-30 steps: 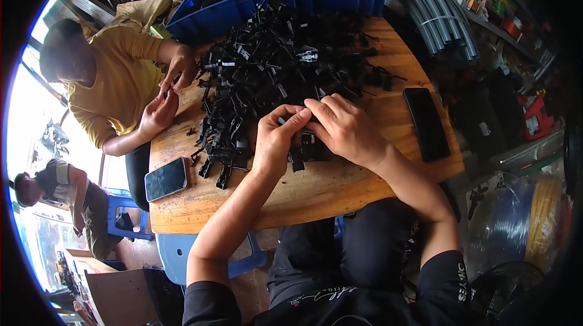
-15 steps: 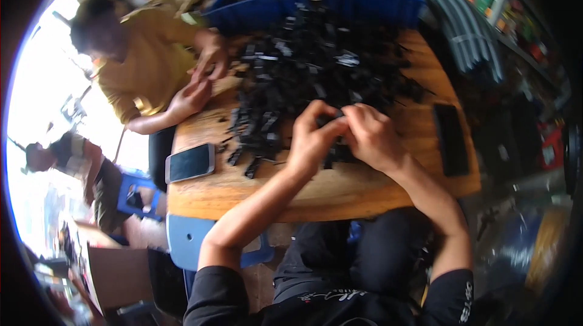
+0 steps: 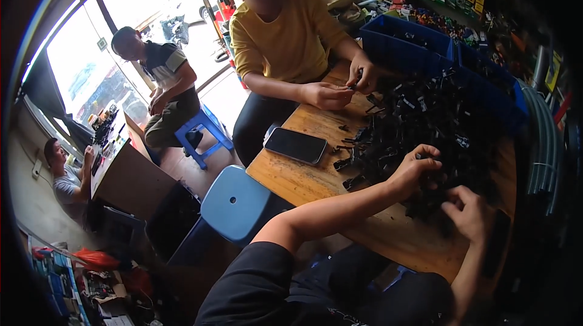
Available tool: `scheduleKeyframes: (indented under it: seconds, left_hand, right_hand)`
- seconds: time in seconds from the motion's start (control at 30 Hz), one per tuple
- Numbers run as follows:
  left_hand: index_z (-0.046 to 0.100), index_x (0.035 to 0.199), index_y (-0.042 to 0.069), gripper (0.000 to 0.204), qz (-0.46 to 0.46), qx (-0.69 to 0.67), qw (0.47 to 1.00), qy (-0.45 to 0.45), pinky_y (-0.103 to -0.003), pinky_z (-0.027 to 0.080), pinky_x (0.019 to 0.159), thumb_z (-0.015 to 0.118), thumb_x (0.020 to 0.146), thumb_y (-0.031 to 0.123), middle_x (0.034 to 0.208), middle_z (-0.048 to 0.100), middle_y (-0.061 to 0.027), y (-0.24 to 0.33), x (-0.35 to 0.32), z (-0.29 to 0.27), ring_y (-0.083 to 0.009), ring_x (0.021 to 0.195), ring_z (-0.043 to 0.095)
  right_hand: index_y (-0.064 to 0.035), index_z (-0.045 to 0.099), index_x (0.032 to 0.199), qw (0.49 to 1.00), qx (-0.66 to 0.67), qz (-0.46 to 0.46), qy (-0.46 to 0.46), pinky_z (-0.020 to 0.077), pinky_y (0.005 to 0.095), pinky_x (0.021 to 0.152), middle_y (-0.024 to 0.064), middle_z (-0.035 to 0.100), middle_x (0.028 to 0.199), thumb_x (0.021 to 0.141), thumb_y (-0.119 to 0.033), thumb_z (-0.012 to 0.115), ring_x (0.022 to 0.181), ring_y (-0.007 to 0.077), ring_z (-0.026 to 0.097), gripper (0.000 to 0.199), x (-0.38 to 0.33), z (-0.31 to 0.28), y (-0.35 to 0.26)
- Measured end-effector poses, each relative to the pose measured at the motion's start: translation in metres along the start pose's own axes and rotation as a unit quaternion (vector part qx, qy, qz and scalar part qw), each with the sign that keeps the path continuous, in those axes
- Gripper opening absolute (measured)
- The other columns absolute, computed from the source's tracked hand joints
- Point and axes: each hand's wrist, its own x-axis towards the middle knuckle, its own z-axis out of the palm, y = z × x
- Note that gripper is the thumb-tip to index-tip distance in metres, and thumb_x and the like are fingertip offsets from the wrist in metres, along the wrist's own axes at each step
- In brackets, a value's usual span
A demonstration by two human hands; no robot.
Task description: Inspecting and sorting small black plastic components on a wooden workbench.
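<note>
A large heap of small black plastic parts (image 3: 419, 119) covers much of the wooden table (image 3: 303, 186). Over its near side, my left hand (image 3: 416, 174) is closed, with a small black plastic part (image 3: 419, 156) showing at its curled fingers. My right hand (image 3: 470, 213) is apart from it, low at the heap's near right edge. Its fingers are bent, with a gap between thumb and forefinger and no part visible there. Dark parts behind those fingertips make their contact with the heap unclear.
A phone (image 3: 296, 145) lies at the table's left edge; a dark flat object (image 3: 497, 244) is by my right wrist. Blue bins (image 3: 407, 46) stand behind the heap. Across the table, a person in yellow (image 3: 285, 40) handles a small black part. A blue stool (image 3: 234, 201) stands left.
My hands, together at a small part before, have separated; the right is now lower and nearer the table's right edge. The view has swung left, showing more of the room.
</note>
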Motion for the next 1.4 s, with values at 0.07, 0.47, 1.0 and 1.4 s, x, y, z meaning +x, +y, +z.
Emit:
scheduleKeyframes:
  seconds: [0.07, 0.47, 1.0, 1.4]
  left_hand:
    - [0.051, 0.099, 0.010, 0.020, -0.020, -0.009, 1.000, -0.020, -0.027, 0.052, 0.053, 0.055, 0.081, 0.004, 0.088, 0.055, -0.0054, 0.001, 0.005, -0.003, -0.0205, 0.080, 0.065]
    - [0.059, 0.103, 0.005, 0.025, 0.013, 0.359, 0.929, -0.090, -0.021, 0.046, 0.060, 0.067, 0.079, 0.008, 0.081, 0.061, -0.0012, 0.002, -0.002, 0.012, -0.0075, 0.071, 0.057]
    - [0.061, 0.092, 0.005, 0.017, 0.004, 0.305, 0.952, -0.027, -0.017, 0.036, 0.047, 0.069, 0.079, 0.012, 0.067, 0.060, 0.0001, -0.013, 0.001, 0.012, -0.0031, 0.053, 0.049]
    - [0.062, 0.086, 0.000, 0.019, 0.295, 0.386, 0.870, -0.080, -0.027, 0.046, 0.071, 0.070, 0.069, -0.002, 0.083, 0.058, -0.0068, -0.029, 0.006, 0.002, -0.0172, 0.081, 0.058]
  right_hand:
    - [0.0018, 0.060, 0.094, 0.989, 0.124, -0.060, 0.061, 0.0413, 0.0243, 0.056, 0.0022, 0.057, 0.076, 0.079, -0.006, 0.062, 0.063, 0.0091, 0.049, 0.018, 0.006, -0.001, 0.014]
    - [-0.0016, 0.059, 0.100, 0.930, 0.364, 0.045, -0.017, 0.0437, 0.0191, 0.052, 0.0011, 0.056, 0.078, 0.086, -0.022, 0.061, 0.059, 0.0069, 0.053, 0.024, 0.013, 0.004, 0.034]
    - [-0.0004, 0.062, 0.098, 0.912, 0.328, -0.101, 0.226, 0.0481, 0.0199, 0.069, 0.0039, 0.064, 0.088, 0.085, -0.009, 0.063, 0.076, 0.0073, 0.059, 0.015, 0.013, 0.013, 0.037]
    - [-0.0008, 0.060, 0.094, 0.902, 0.415, -0.074, 0.096, 0.0436, 0.0215, 0.080, 0.0039, 0.061, 0.092, 0.085, -0.001, 0.058, 0.086, 0.0082, 0.055, 0.009, 0.013, 0.024, 0.040]
